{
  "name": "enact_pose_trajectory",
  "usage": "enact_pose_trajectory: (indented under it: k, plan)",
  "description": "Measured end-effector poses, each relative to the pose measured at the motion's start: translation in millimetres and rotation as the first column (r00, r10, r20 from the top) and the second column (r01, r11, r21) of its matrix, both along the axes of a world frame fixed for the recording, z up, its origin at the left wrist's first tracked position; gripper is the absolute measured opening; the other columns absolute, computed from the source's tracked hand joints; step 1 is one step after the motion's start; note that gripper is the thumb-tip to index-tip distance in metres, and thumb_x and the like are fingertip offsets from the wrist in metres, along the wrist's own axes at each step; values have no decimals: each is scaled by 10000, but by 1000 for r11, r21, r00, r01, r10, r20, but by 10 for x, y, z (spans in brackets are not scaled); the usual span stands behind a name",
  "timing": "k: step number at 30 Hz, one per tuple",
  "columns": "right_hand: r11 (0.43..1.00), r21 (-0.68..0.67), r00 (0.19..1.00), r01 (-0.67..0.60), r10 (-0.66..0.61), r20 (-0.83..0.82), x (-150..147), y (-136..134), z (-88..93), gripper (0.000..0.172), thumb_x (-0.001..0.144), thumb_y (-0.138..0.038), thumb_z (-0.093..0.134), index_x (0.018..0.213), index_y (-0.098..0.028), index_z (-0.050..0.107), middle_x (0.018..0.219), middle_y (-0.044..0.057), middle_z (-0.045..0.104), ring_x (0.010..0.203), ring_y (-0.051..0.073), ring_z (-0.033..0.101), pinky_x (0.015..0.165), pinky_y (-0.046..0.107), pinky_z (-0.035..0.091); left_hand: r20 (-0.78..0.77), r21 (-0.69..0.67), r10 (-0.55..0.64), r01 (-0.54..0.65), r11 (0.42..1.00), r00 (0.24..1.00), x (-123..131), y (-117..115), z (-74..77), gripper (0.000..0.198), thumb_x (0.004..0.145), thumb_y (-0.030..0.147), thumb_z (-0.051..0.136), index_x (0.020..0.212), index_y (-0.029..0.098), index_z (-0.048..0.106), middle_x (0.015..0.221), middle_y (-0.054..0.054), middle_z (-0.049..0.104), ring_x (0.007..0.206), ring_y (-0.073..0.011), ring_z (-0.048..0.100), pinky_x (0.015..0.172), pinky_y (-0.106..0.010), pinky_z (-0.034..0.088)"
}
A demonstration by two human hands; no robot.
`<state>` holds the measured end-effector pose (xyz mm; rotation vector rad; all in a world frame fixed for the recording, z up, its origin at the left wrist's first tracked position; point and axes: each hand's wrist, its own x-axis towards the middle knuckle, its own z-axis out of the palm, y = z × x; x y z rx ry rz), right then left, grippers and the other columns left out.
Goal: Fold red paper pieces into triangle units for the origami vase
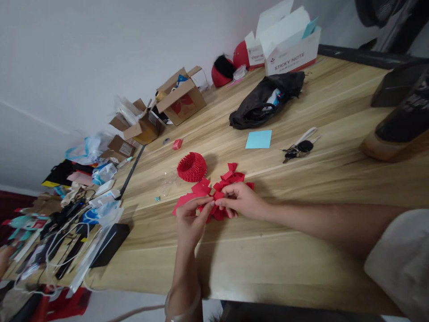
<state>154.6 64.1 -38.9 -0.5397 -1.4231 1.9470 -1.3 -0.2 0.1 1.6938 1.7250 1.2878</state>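
Observation:
My left hand (191, 216) and my right hand (244, 199) meet over a pile of red paper pieces (232, 175). Between the fingertips of both hands is a small folded red paper piece (218, 196); thumbs and fingers are pinched together on it. Its exact fold is too small to make out. Flat red paper slips (185, 201) lie beside my left hand, partly covered by it. Just beyond the pile stands a round, spiky red bowl (192, 167) built from many folded paper pieces.
A blue sticky note (258, 139), keys (299, 147) and a black plastic bag (264, 100) lie farther back. Cardboard boxes (183, 103) and a sticky note carton (291, 49) line the wall. Cables and a black box (110, 245) crowd the left; a dark bottle (398, 125) is at right.

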Motion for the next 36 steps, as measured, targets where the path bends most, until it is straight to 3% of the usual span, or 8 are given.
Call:
enact_pose_trajectory:
  k: [10,17,23,36]
  plan:
    - [999,-15,998,-44,45,45,4,-14,27,328,773,-394,689,616,-135,562,438,-44,534,369,54,474,382,175,388,-7,-1,7,-7,1000,1000,10,1,12,95,713,252,734,787,206,772,800,-62,764,749,-187,711,733,-302,589]
    - [1000,-5,999,2,-1,46,-5,-24,12,284,800,-331,659,623,-147,533,430,-57,512,363,57,464,378,175,367,13,-30,24,-23,999,1000,17,5,7,140,718,287,737,804,180,762,784,-67,755,731,-182,701,705,-285,579]
    - [999,30,999,39,-39,19,-9,0,-14,312,807,-378,655,635,-146,537,474,-46,534,382,55,483,383,175,368,39,-56,20,-18,998,999,5,6,-8,154,716,281,738,820,169,758,810,-77,754,765,-188,700,741,-296,576]
    - [999,39,999,17,-19,29,-20,-1,-37,256,827,-316,637,660,-143,549,465,-47,540,389,53,485,390,167,366,20,-68,15,-14,998,1000,-26,10,-28,175,719,312,737,812,165,753,801,-80,749,757,-192,695,728,-299,578]
